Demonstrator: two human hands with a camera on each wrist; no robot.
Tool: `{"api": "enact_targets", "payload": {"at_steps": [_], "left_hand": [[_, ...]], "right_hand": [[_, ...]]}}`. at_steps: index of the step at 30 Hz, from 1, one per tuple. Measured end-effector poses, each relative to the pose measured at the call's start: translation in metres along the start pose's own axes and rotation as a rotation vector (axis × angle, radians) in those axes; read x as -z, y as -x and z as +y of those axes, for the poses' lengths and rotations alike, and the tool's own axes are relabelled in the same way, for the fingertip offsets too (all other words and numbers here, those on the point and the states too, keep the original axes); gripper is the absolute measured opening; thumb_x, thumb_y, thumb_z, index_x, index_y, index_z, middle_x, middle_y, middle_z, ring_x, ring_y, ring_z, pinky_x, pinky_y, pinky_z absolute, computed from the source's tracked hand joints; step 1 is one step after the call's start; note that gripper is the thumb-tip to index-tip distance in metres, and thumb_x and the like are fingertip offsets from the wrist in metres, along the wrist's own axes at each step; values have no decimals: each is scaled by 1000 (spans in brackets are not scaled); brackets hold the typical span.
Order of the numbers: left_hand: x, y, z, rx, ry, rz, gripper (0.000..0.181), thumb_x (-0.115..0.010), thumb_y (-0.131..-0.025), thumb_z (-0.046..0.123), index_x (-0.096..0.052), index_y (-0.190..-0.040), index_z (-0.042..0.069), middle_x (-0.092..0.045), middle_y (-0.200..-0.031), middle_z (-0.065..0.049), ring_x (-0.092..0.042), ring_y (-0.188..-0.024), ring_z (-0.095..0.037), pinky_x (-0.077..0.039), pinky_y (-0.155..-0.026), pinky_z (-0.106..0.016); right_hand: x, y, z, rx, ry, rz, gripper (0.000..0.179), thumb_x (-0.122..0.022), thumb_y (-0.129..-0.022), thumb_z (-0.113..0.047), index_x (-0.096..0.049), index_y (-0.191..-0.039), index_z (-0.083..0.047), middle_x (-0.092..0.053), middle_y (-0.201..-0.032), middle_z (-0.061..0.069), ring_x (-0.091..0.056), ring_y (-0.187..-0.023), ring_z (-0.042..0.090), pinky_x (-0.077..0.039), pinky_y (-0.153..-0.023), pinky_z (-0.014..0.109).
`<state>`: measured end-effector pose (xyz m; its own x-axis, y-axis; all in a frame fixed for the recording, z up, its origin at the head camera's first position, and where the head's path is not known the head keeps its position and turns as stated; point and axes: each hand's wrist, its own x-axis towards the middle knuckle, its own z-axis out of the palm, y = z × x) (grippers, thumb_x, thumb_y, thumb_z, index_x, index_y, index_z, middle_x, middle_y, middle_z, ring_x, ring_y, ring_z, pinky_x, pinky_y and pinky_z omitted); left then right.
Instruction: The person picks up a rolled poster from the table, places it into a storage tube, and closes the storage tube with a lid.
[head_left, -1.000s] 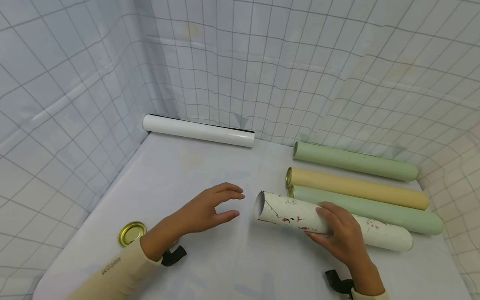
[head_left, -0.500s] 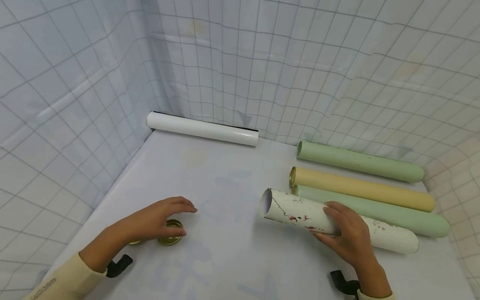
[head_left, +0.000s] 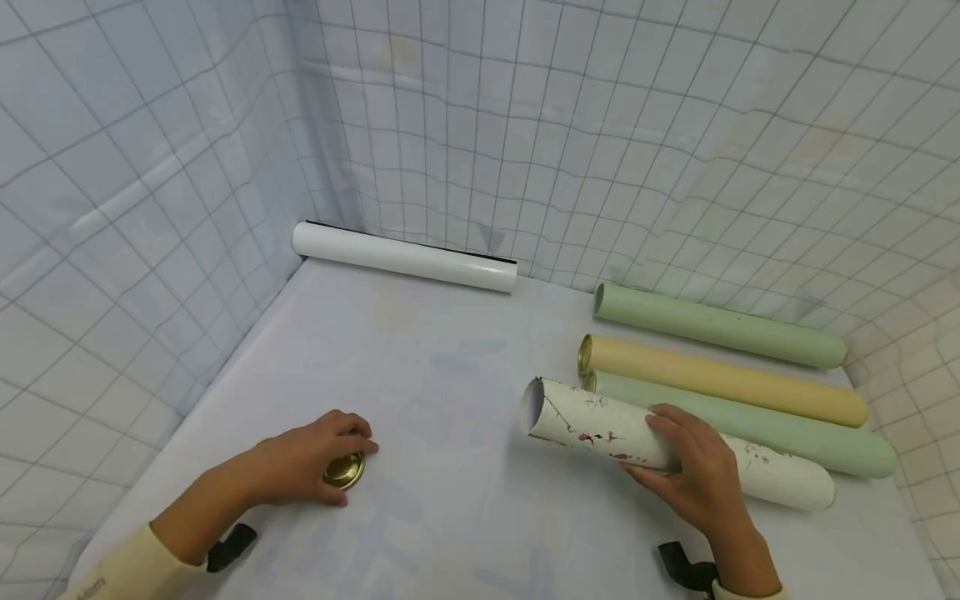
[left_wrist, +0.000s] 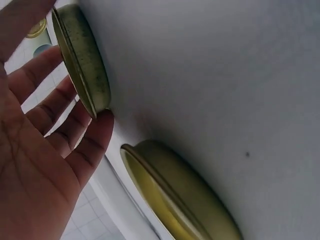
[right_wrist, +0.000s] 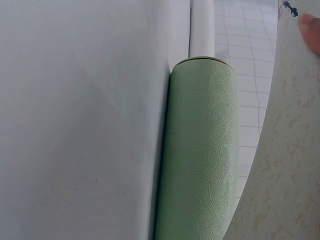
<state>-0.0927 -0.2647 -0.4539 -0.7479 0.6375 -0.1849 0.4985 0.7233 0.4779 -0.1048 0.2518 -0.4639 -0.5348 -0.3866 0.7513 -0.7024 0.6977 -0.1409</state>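
- The back wall point(head_left: 562, 125) is white, ruled with thin grey lines into a grid; its surface looks rippled and creased.
- The left wall point(head_left: 112, 208) has the same grid and meets the back wall in a corner.
- The right wall point(head_left: 918, 383) is gridded too, with a pinkish tint.
- The table point(head_left: 450, 350) is white, with faint bluish patches.
- The light is soft, cooler on the left, warmer on the right.

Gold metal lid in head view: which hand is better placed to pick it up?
Likely left: the left hand has its fingers at the gold metal lid, while the right hand grips the blossom-patterned tube.
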Motion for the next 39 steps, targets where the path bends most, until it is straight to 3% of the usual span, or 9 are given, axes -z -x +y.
{"api": "enact_targets", "payload": {"at_steps": [5, 10, 16, 19, 23, 29, 33, 39], "left_hand": [[-2, 0, 1, -43, -53, 20, 51, -84, -79, 26, -65, -126, 17, -50, -130, 2, -48, -116, -19, -53, -83, -31], [2, -7, 6, -40, -33, 96, 51, -83, -83, 29, -64, -128, 14, -49, -130, 0, -51, -115, -19, -52, -89, -34], [15, -29, 26, -132, 147, 279, 58, -82, -83, 34, -61, -134, 14, -48, -125, 7, -53, -107, -10, -52, -89, -37], [17, -42, 40, -174, 272, 333, 58, -80, -84, 36, -59, -136, 19, -48, -126, 9, -53, -106, -8, -52, -90, -37], [19, -59, 58, -230, 385, 366, 58, -79, -86, 32, -56, -139, 22, -49, -132, 7, -55, -110, -10, -53, -89, -35], [19, -85, 82, -356, 490, 386, 61, -80, -86, 19, -53, -141, 15, -50, -135, -2, -56, -112, -17, -55, -88, -36], [8, -101, 92, -381, 561, 402, 63, -81, -85, 16, -52, -141, 13, -50, -136, -4, -53, -116, -20, -55, -90, -35], [-3, -121, 106, -387, 583, 407, 64, -81, -84, 16, -52, -141, 15, -50, -136, -2, -52, -122, -19, -55, -90, -35]], "right_hand": [[1, 0, -2, -10, -1, -10, 68, -61, -88, -65, -67, -109, 0, -68, -114, 14, -65, -97, 34, -43, -82, 36], [1, 0, -1, -5, -4, -1, 66, -62, -88, -64, -67, -109, -1, -68, -115, 13, -65, -98, 33, -43, -82, 36], [3, 1, 0, -7, 4, 11, 67, -62, -88, -64, -67, -110, -1, -68, -115, 14, -65, -98, 34, -43, -83, 36], [3, 2, 0, -15, 3, 6, 68, -61, -88, -65, -67, -110, -1, -68, -115, 14, -65, -98, 34, -43, -82, 38], [3, 2, 0, -19, -8, 0, 67, -61, -88, -65, -67, -111, -2, -68, -116, 13, -64, -99, 33, -43, -82, 37], [3, 1, -2, -5, -13, 6, 66, -62, -88, -63, -68, -110, -1, -68, -115, 13, -65, -98, 33, -44, -85, 33], [3, 1, -2, 5, -12, 5, 66, -62, -89, -63, -68, -110, -1, -68, -115, 13, -65, -98, 33, -44, -82, 37], [-1, 1, -3, 22, -32, 1, 64, -62, -89, -62, -67, -112, -2, -67, -116, 12, -65, -99, 33, -42, -90, 31]]}}
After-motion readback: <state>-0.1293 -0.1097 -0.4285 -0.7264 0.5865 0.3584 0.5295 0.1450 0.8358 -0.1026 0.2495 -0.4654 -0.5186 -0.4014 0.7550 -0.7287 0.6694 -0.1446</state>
